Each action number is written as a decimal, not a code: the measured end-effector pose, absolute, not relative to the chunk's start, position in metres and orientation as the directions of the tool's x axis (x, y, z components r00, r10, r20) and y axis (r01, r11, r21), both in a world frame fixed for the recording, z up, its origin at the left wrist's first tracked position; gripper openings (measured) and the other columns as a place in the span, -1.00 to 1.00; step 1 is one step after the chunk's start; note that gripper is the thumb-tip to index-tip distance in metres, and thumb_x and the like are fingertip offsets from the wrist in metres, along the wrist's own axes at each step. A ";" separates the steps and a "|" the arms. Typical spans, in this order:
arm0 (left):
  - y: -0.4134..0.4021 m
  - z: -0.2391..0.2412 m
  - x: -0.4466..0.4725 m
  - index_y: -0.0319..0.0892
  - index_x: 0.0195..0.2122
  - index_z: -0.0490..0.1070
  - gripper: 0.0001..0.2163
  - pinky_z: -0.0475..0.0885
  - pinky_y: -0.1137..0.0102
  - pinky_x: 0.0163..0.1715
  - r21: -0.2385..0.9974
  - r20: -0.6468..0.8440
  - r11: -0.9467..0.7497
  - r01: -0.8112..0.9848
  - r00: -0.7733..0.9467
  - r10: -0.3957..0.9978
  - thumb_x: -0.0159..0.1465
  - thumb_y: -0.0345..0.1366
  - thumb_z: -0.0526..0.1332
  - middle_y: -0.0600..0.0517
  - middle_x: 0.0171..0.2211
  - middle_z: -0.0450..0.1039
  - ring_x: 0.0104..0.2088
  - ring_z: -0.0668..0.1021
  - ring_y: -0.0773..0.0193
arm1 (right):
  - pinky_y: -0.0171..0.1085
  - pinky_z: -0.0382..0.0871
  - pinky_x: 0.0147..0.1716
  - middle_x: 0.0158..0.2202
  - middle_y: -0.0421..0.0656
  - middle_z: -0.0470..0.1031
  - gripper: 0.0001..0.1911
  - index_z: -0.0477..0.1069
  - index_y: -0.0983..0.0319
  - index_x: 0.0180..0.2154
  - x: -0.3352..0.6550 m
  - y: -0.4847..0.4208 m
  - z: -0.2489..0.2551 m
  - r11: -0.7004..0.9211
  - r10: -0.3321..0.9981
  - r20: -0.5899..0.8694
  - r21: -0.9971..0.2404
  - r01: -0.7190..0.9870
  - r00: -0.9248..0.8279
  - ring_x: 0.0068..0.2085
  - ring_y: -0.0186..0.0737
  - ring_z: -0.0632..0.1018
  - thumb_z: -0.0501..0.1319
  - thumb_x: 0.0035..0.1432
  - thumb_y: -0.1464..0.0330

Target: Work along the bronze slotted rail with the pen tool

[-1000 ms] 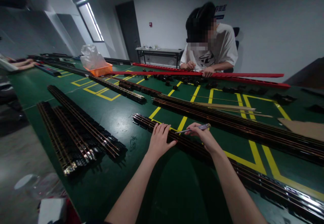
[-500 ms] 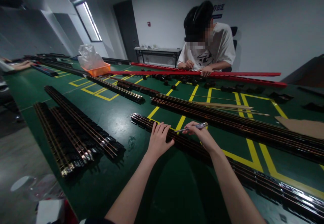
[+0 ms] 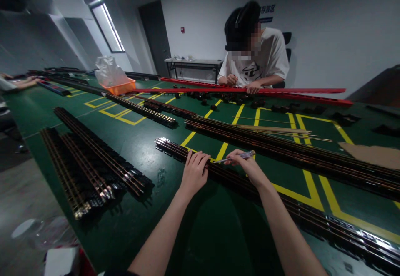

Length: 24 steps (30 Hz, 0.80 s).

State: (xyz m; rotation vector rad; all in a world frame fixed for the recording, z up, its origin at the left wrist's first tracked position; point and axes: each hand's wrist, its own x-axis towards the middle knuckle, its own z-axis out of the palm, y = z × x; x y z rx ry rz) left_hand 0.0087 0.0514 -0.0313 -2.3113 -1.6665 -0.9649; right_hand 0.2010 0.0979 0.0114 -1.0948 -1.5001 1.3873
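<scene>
A long black rail with copper-coloured rods (image 3: 306,213) runs diagonally across the table in front of me. My left hand (image 3: 195,170) lies over its upper part, fingers over the far side and thumb tucked in at the near side, gripping it. In my right hand (image 3: 239,159) is a screwdriver (image 3: 248,155) with a clear handle, held between thumb and fingers. Its thin shaft points left, and the tip is at the rail close beside my left fingers. Exactly what the tip touches is too small to make out.
Several similar rails (image 3: 100,155) lie at the left, and longer ones (image 3: 268,147) beyond my hands. Thin rods (image 3: 278,130) and cardboard (image 3: 368,154) are at the right. An orange bin (image 3: 120,88) holds a plastic bag. Opposite, a person (image 3: 256,59) handles red rails (image 3: 300,90).
The rail has slid slightly to the upper left along its length. My left thumb has drawn in against the rail. The screwdriver stays at nearly the same place.
</scene>
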 end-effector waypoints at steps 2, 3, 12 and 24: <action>0.052 -0.032 0.008 -0.18 -0.02 0.35 -0.63 0.05 0.01 0.27 0.250 0.571 -0.376 0.892 0.178 0.802 0.16 -0.55 0.04 -0.04 -0.08 0.46 0.06 0.41 0.13 | -0.22 0.29 -0.27 -0.47 -0.18 0.55 -0.79 0.42 0.20 -0.48 0.201 0.098 0.012 0.018 0.952 -0.007 -0.997 0.076 -0.307 -0.33 -0.18 0.55 0.20 -0.03 0.18; 0.052 -0.032 0.008 -0.18 -0.02 0.35 -0.63 0.05 0.01 0.27 0.250 0.573 -0.372 0.894 0.174 0.801 0.16 -0.55 0.03 -0.04 -0.08 0.46 0.06 0.41 0.13 | -0.22 0.29 -0.27 -0.47 -0.18 0.55 -0.79 0.42 0.20 -0.48 0.201 0.098 0.012 0.013 0.952 -0.011 -0.997 0.077 -0.306 -0.33 -0.18 0.55 0.20 -0.04 0.18; 0.052 -0.031 0.008 -0.18 -0.05 0.37 -0.63 0.06 0.00 0.26 0.242 0.578 -0.346 0.906 0.152 0.802 0.18 -0.58 0.00 -0.04 -0.09 0.47 0.06 0.42 0.14 | -0.21 0.28 -0.25 -0.47 -0.19 0.55 -0.81 0.42 0.19 -0.49 0.203 0.096 0.016 0.007 0.951 -0.018 -0.997 0.081 -0.309 -0.32 -0.16 0.55 0.20 -0.04 0.20; 0.051 -0.030 0.009 -0.17 -0.07 0.39 -0.64 0.07 -0.01 0.25 0.229 0.566 -0.336 0.914 0.155 0.809 0.20 -0.57 -0.02 -0.02 -0.10 0.49 0.04 0.43 0.13 | -0.20 0.29 -0.24 -0.51 -0.19 0.53 -0.82 0.41 0.19 -0.51 0.206 0.098 0.009 0.024 0.962 0.005 -0.998 0.066 -0.273 -0.34 -0.17 0.54 0.17 -0.03 0.22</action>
